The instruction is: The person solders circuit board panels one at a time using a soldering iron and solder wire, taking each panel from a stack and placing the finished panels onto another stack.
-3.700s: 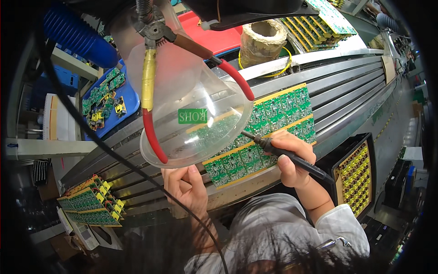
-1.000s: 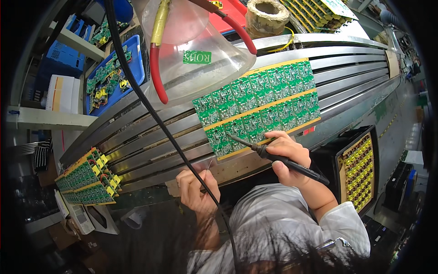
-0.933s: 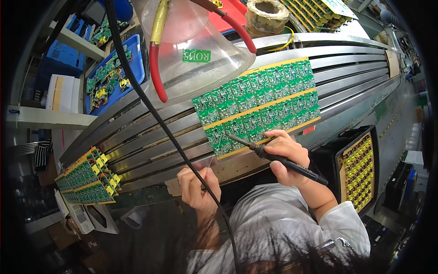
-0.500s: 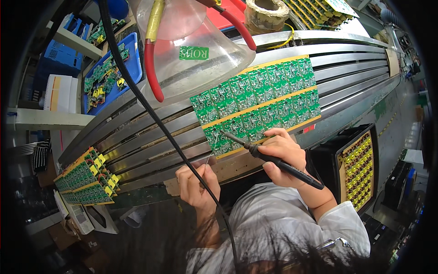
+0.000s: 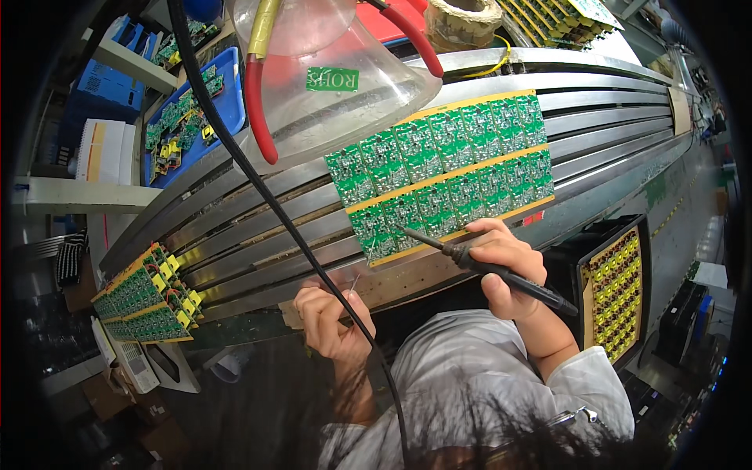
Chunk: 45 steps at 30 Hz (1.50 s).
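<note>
A green circuit board panel (image 5: 450, 174) with yellow strips lies on metal rails in front of me. My right hand (image 5: 509, 266) grips a black soldering iron (image 5: 464, 258) like a pen. Its tip is over the panel's near row, left of the middle; whether it touches cannot be made out. Just off the near left corner, my left hand (image 5: 330, 323) pinches a thin piece of solder wire (image 5: 355, 283), whose end points up toward the board. A thick black cable (image 5: 270, 205) crosses the view in front of my left hand's fingers.
A clear plastic hood (image 5: 345, 117) and red-handled pliers (image 5: 258, 110) hang above the rails (image 5: 258, 227). Stacked boards (image 5: 149, 301) stand at left. A blue tray (image 5: 229, 94) holds loose boards. At right is a black bin (image 5: 570, 254) with a yellow component panel. A tape roll (image 5: 462, 27) sits behind.
The iron and my right hand have moved right, the tip shifting along the near row. My left hand has drawn back slightly, taking the solder wire away from the board.
</note>
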Each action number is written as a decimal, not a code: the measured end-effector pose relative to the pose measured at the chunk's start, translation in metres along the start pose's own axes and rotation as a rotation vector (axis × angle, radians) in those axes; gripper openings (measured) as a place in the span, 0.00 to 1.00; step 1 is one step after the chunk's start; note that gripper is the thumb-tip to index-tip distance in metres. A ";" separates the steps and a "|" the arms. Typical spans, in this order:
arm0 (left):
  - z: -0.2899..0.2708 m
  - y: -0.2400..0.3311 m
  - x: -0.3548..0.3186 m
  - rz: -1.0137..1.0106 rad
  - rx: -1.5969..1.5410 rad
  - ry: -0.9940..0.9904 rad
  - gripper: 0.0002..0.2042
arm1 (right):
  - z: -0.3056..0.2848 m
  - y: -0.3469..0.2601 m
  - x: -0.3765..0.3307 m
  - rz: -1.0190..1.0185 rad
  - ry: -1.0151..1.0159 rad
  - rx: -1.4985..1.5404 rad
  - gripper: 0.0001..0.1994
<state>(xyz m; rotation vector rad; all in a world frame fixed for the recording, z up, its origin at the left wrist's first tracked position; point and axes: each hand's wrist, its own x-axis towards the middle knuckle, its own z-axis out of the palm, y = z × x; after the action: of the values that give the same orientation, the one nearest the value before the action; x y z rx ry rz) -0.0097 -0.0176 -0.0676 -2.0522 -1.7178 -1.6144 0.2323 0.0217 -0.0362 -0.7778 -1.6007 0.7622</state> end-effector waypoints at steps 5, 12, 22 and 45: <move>0.004 0.002 -0.001 -0.013 -0.017 0.003 0.05 | 0.004 0.003 0.005 -0.008 0.006 -0.009 0.10; 0.017 0.009 0.003 -0.111 -0.007 -0.037 0.08 | 0.010 0.002 0.011 -0.016 -0.035 -0.093 0.10; 0.017 0.006 0.005 -0.105 0.008 -0.017 0.08 | 0.015 0.001 0.010 -0.092 -0.053 -0.179 0.10; 0.008 0.006 -0.004 0.082 -0.017 -0.101 0.06 | -0.020 0.007 -0.003 0.017 0.046 0.070 0.09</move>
<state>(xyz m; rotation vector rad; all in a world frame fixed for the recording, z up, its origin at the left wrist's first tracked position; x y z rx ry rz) 0.0008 -0.0179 -0.0707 -2.2170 -1.6305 -1.5325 0.2525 0.0246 -0.0404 -0.7542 -1.5206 0.8030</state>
